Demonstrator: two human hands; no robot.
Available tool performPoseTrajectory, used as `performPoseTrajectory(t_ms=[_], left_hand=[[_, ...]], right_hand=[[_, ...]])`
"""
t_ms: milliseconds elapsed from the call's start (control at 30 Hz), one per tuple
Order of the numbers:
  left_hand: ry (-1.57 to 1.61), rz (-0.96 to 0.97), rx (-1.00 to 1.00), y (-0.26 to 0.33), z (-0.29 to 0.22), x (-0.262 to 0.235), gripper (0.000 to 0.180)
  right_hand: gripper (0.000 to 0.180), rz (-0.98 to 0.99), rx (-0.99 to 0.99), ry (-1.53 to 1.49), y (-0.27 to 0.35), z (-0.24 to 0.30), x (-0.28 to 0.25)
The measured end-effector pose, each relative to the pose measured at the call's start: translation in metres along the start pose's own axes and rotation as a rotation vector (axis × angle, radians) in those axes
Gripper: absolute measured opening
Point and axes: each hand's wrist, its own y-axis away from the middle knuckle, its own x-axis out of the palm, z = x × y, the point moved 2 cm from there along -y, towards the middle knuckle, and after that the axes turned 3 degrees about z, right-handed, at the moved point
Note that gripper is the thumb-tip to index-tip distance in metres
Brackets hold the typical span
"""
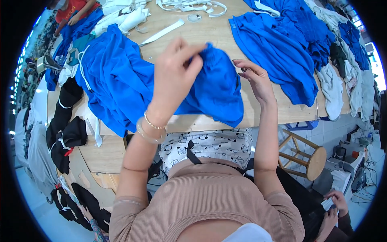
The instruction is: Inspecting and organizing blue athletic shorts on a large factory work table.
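My left hand [175, 74] is raised above the wooden table [209, 34] and pinches a fold of a bright blue garment [213, 90] between thumb and fingers. The garment hangs from that hand and trails left into a heap of blue fabric [113, 80]. My right hand [256, 78] is beside the garment's right edge, fingers loosely curled; whether it grips the cloth is unclear. Two thin bracelets circle my left wrist.
Another pile of blue garments [278, 44] lies at the right, with pale garments [334, 86] past it. White strips [189, 6] lie at the far edge. Black garments [66, 135] hang at the left. A wooden stool [308, 155] stands right. Another person's hands [334, 205] are at lower right.
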Motion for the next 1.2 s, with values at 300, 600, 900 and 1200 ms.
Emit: performPoseTrajectory(t_ms=[300, 600, 900, 1200], left_hand=[[-0.028, -0.180, 0.272, -0.127, -0.100, -0.085, 0.018], [0.008, -0.332, 0.154, -0.174, -0.092, -0.116, 0.020], [-0.234, -0.465, 0.129, -0.194, -0.049, -0.133, 0.021], [-0.457, -0.111, 0.278, -0.159, 0.072, -0.183, 0.023]], right_hand=[[0.016, -0.240, -0.078, -0.024, -0.061, 0.041, 0.027], [0.047, 0.506, 0.137, -0.376, -0.048, 0.040, 0.061], [0.047, 0.033, -0.201, 0.880, -0.047, 0.078, 0.075], [0.037, 0.029, -0.319, 0.571, -0.024, 0.220, -0.012]])
